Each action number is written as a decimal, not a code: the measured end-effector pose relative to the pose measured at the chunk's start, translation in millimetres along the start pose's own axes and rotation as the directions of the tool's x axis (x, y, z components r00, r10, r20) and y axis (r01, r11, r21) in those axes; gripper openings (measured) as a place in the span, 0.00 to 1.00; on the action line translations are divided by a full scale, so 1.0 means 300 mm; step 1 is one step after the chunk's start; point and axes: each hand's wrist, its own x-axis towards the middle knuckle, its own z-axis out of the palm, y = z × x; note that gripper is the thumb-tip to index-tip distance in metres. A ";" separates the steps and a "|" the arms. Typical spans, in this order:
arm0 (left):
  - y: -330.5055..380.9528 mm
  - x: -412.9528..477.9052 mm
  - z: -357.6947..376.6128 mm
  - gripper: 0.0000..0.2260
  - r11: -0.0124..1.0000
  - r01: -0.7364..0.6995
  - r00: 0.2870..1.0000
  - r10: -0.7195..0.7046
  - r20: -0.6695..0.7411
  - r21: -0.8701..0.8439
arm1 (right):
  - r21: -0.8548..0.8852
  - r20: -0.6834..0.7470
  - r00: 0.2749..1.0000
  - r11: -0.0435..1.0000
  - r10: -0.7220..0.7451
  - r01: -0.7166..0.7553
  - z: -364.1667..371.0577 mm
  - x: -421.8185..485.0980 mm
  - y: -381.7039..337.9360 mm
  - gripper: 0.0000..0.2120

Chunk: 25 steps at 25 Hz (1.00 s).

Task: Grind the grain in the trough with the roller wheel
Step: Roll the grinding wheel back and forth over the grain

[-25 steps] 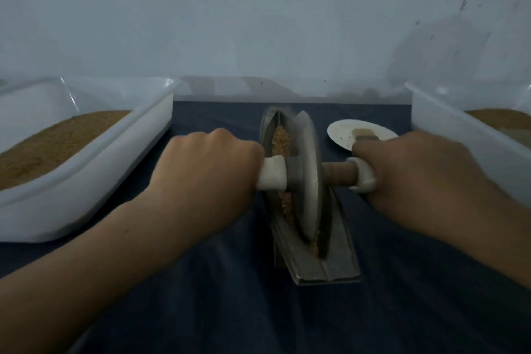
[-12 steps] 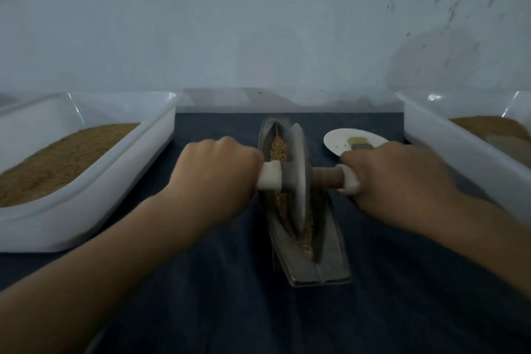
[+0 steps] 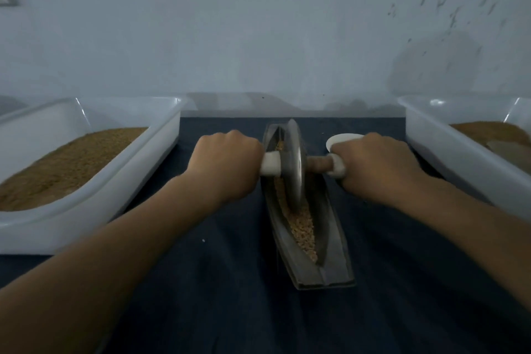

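A long grey boat-shaped trough (image 3: 330,241) lies lengthwise on the dark blue cloth in the middle. Tan grain (image 3: 303,228) fills its groove, mostly in the near half. A grey roller wheel (image 3: 296,164) stands upright in the groove towards the far end, on a cross axle with white handle ends. My left hand (image 3: 227,164) grips the left handle, its fingers curled round it. My right hand (image 3: 376,165) grips the right handle the same way. The handle parts inside my fists are hidden.
A white tub (image 3: 120,181) of brown grain stands at the left. A second white tub (image 3: 448,152) with brown material stands at the right. A small white dish (image 3: 340,139) peeks out behind my right hand. A pale wall rises right behind the table.
Both hands have pushed the wheel away from me along the trough, from its middle towards the far end. More grain now shows in the near half.
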 end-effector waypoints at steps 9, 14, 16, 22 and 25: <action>0.008 0.026 0.040 0.04 0.992 0.125 0.992 -0.125 0.015 -0.026 | -0.070 -0.045 0.998 0.997 0.035 -0.038 -0.015 0.052 -0.050 0.05; -0.006 0.009 0.022 0.06 0.994 0.079 0.997 -0.079 0.010 -0.073 | -0.059 0.015 1.000 0.998 -0.018 0.019 -0.038 0.047 -0.023 0.05; -0.001 -0.118 0.000 0.21 0.997 -0.061 0.987 0.052 -0.154 -0.054 | -0.065 -0.138 0.986 0.994 -0.093 0.085 -0.037 -0.094 -0.009 0.09; 0.006 -0.066 0.019 0.15 0.999 0.019 0.998 -0.018 -0.064 0.029 | -0.080 -0.161 0.987 0.997 -0.019 0.006 -0.004 -0.056 0.001 0.08; -0.006 0.083 0.035 0.04 0.989 0.144 0.987 -0.140 0.075 -0.045 | -0.052 0.026 0.998 0.997 0.057 -0.055 -0.002 0.121 -0.021 0.06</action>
